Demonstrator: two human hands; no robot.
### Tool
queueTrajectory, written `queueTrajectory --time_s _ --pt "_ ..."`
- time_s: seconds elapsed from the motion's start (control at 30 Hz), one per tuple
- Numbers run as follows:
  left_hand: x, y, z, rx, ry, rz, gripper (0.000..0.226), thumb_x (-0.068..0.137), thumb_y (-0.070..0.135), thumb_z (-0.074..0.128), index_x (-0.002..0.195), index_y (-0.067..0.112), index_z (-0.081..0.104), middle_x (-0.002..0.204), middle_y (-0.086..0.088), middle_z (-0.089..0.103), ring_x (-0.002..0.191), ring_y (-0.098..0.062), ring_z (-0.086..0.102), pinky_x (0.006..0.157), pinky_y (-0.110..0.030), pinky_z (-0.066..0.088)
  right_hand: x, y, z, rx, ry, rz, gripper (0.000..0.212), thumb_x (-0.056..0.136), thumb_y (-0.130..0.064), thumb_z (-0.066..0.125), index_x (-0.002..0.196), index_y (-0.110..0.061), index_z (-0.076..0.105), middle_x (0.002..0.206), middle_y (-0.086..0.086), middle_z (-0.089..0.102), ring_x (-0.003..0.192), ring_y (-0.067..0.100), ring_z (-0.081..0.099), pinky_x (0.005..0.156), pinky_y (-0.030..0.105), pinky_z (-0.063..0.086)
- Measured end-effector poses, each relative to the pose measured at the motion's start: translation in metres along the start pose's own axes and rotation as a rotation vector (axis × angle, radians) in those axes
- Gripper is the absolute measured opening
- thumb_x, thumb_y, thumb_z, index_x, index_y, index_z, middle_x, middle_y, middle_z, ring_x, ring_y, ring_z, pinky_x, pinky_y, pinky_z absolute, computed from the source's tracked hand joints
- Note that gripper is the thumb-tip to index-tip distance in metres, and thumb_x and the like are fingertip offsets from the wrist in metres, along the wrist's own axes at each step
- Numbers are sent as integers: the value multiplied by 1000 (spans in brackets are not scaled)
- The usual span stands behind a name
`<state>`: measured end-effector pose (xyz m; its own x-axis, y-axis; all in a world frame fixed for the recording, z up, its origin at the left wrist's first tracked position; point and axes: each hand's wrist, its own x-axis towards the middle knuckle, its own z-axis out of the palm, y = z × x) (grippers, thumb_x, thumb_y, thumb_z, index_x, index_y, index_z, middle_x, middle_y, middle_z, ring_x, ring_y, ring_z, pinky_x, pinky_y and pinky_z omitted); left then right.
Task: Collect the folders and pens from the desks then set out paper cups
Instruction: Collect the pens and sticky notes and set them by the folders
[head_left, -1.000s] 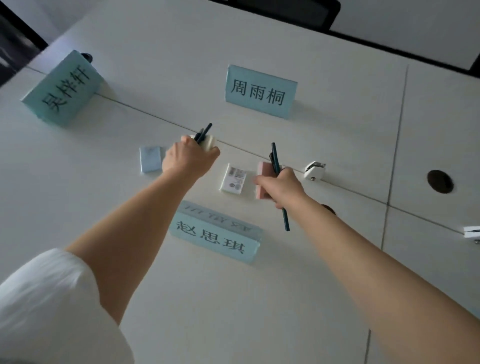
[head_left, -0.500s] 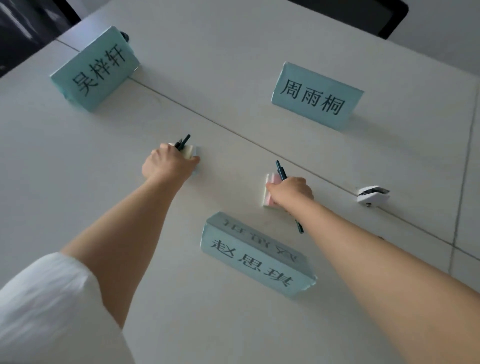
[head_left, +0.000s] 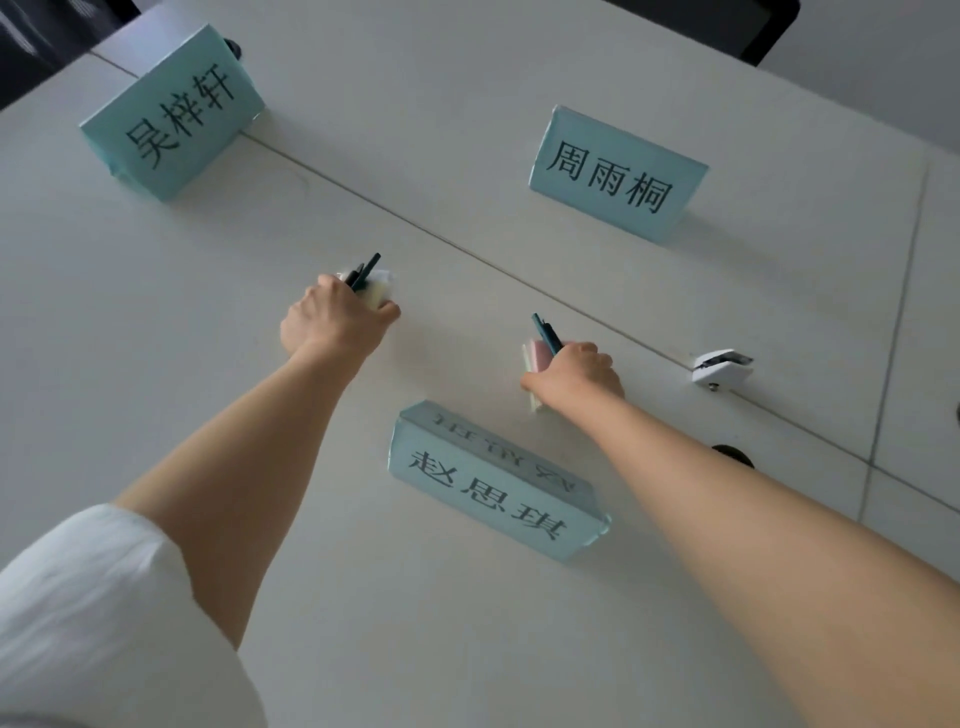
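Observation:
My left hand (head_left: 335, 322) is closed around two dark pens (head_left: 363, 270) and a small pale pad (head_left: 382, 288), whose ends stick out beyond my fingers. My right hand (head_left: 576, 371) grips one dark pen (head_left: 545, 332) together with a small pink and pale pad (head_left: 535, 358). Both hands are stretched out over the white desk (head_left: 441, 130), just short of the seam between two desktops. No paper cups are in view.
Three teal name cards stand on the desk: one at far left (head_left: 171, 111), one at far right (head_left: 618, 174), one near me between my arms (head_left: 493, 483). A white clip (head_left: 719, 366) sits on the seam to the right. A dark cable hole (head_left: 732, 454) shows behind my right forearm.
The blue pad and the white card that lay between my hands a second ago are gone from the desk. My hands stay closed on the pens and pads. The view has shifted left.

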<state>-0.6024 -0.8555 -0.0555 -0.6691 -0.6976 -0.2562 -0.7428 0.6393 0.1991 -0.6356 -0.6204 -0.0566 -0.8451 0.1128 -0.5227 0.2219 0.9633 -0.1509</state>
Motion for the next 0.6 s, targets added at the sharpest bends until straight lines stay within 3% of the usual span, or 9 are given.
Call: queueTrajectory --time_s 0.13,0.27,0.4,0.5,0.6 --pt "-25 -6 -28 -76 -6 -30 61 74 60 58 109 10 57 94 -10 62 92 -33 60 71 -34 42 -18 23 -28 87 -21 -20 66 77 -41 64 128 -4 41 124 12 51 114 29 50 76 31 40" --pt "-62 -9 -58 -176 -35 -12 53 73 62 54 89 11 61 74 -7 60 76 -30 59 63 -32 43 -49 40 -54 286 -26 -17 62 69 -43 63 120 -13 48 111 9 58 98 28 58 78 34 52" --pt "-119 -9 -78 -266 -54 24 41 75 56 56 76 16 59 67 -2 60 68 -26 60 61 -30 46 -93 53 -70 424 -27 -103 45 70 -40 63 110 -20 55 89 0 60 82 20 58 75 33 54" --pt "-172 -12 -84 -320 -66 32 37 76 54 56 77 16 56 70 -3 59 70 -26 59 60 -30 44 -136 66 -74 464 -33 -163 43 71 -40 64 106 -18 53 82 -3 56 72 13 54 73 33 53" --pt "-227 -22 -86 -375 -98 27 38 77 52 56 83 15 57 72 -3 59 66 -20 57 56 -28 39 -185 86 -74 465 -58 -183 50 71 -43 65 109 -14 51 89 1 58 79 19 57 73 34 53"
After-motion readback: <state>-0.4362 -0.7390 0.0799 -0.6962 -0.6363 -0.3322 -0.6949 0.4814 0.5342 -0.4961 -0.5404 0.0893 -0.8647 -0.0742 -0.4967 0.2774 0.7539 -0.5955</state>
